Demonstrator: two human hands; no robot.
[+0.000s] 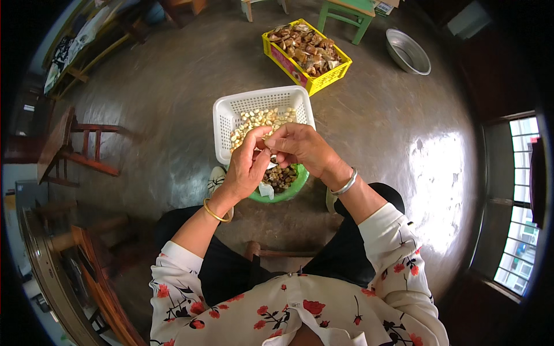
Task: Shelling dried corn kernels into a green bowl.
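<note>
My left hand (249, 166) and my right hand (305, 147) meet at the fingertips, pinching a small pale seed (267, 137) between them. The fingers cover most of it. Just beyond them stands a white perforated plastic basket (223, 104) with many cream-coloured shelled seeds or nuts (255, 121) spread over its bottom. Below my hands, partly hidden by them, is a green basin (294, 190) holding brown seeds or nuts (281, 176). A white scrap (266, 190) lies at its near side.
A yellow plastic crate (331, 79) heaped with brown, husk-like pieces (305, 47) stands beyond the basket. Farther right is a metal basin (407, 52), near a green stool (346, 17). A wooden chair (65, 147) is at left, and a barred window (519, 242) at right.
</note>
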